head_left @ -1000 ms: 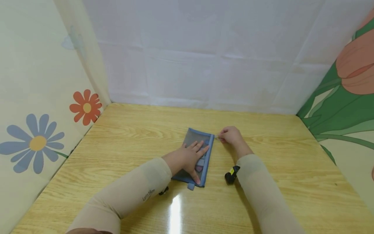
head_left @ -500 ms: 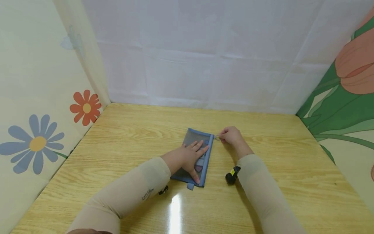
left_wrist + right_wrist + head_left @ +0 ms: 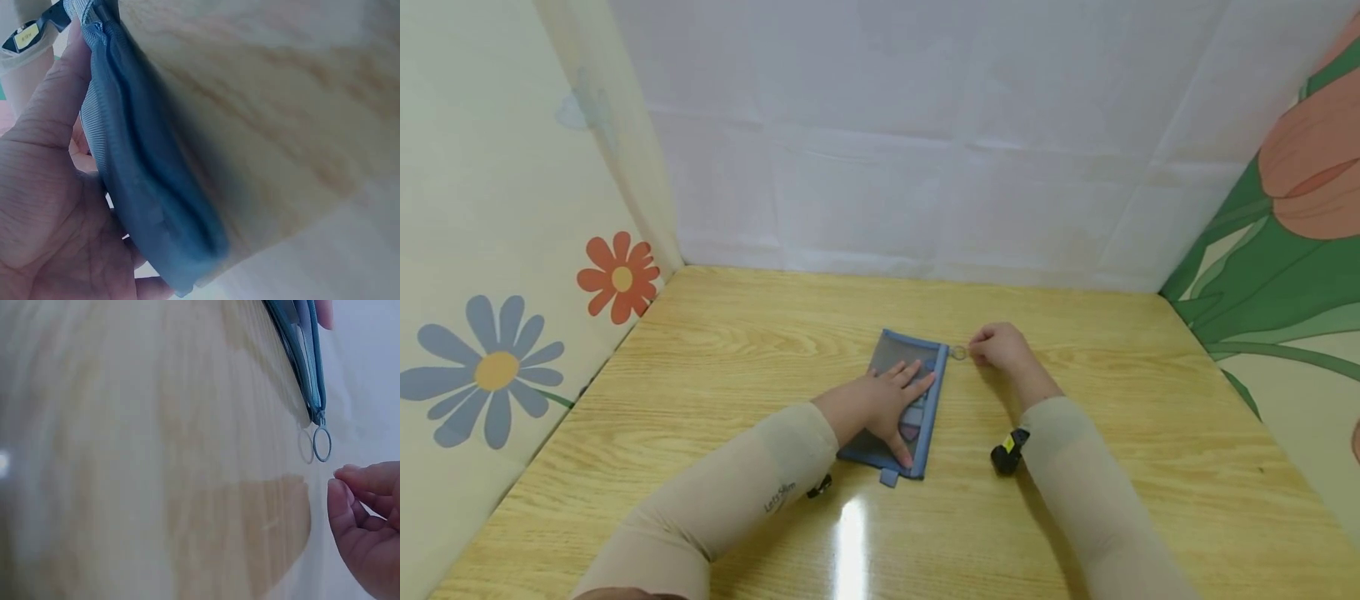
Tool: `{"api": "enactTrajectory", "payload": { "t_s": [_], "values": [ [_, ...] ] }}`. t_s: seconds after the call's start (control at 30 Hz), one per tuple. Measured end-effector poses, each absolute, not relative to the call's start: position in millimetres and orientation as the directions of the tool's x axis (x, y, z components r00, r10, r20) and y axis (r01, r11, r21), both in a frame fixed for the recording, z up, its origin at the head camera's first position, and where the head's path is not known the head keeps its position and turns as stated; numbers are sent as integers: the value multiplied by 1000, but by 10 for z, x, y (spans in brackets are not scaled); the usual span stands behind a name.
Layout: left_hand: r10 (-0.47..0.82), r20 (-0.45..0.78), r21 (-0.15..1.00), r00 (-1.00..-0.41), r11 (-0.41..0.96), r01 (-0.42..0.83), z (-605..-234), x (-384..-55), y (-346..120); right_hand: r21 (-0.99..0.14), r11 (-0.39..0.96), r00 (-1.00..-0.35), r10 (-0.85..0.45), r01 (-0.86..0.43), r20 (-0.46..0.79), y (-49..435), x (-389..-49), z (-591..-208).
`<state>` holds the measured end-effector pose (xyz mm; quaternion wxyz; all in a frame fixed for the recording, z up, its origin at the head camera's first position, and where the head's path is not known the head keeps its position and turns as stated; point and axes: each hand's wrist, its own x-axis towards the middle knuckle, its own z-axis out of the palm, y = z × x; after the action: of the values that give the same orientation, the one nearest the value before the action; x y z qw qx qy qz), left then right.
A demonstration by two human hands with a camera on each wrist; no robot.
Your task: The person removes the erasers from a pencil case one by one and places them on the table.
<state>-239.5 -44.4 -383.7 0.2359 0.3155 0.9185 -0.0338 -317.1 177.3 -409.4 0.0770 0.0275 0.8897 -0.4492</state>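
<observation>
A blue-edged mesh zip pouch [image 3: 889,348] lies flat on the table, with flat pieces showing through its mesh. Spread across the mesh, my left hand [image 3: 883,404] rests on the pouch, thumb near its front edge. In the left wrist view the pouch's blue zip edge [image 3: 134,156] runs along the thumb side of that hand. A round pull ring [image 3: 322,461] hangs from the zip slider [image 3: 319,415] at the pouch's far right corner. Just right of the ring, apart from it, is my right hand [image 3: 1003,346]. Its fingers are loosely bent, thumb and index tips close together, holding nothing.
The pouch lies on a wood-grain table [image 3: 760,333]. A white sheet [image 3: 880,150] hangs behind it. Flower-patterned panels [image 3: 497,371] stand at both sides. A fabric tab [image 3: 889,477] sticks out at the pouch's front. Black wrist cameras [image 3: 1009,452] sit under the sleeves.
My right hand has let go of the pull ring and shifted slightly to the right, leaving the ring in plain view. The left hand and the pouch have stayed in place.
</observation>
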Motion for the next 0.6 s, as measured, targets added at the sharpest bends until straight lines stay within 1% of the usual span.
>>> {"api": "enactTrajectory", "payload": {
  "t_s": [0.33, 0.47, 0.6],
  "values": [
    [556, -458, 92, -694, 806, 585, -3833, -2414, -441, -772, 635, -990, -106, 8, -98, 1833, -3059, -4003],
    [550, -462, 88, -696, 809, 581, -3825, -2416, -438, -790, 613, -986, -139, -12, -93, 1868, -3031, -3979],
    [547, -457, 83, -702, 811, 579, -3818, -2410, -433, -828, 560, -982, -152, 9, -114, 1903, -2996, -3950]
  ]
}}
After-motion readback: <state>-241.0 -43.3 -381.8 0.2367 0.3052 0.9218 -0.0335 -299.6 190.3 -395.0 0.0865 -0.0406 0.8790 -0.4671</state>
